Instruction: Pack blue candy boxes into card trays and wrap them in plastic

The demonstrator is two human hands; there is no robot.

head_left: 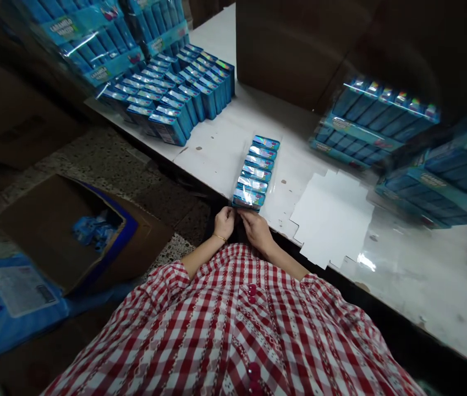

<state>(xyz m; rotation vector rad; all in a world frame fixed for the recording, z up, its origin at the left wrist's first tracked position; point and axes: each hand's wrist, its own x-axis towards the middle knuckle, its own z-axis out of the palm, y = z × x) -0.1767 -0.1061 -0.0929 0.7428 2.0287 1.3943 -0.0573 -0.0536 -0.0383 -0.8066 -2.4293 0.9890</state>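
On the white table's near edge lies a row of several small blue boxes (pixel 254 169) in a clear plastic wrap (pixel 273 169), which reaches past their right side. My left hand (pixel 224 222) is closed in a pinch at the near end of this pack, a thin bracelet on its wrist. Beside it my right hand (pixel 257 228) has its fingers curled and pressed together at the same end. Both seem to grip the end of the wrap, though the film between the fingertips is hard to make out.
Many loose blue boxes (pixel 175 93) stand grouped at the table's far left, with wrapped stacks (pixel 93 41) behind. Blurred packs (pixel 373 124) stand at right. A flat white cardboard piece (pixel 332 214) lies on the table (pixel 216 146). An opened carton (pixel 51 225) holds crumpled blue wrappers at lower left.
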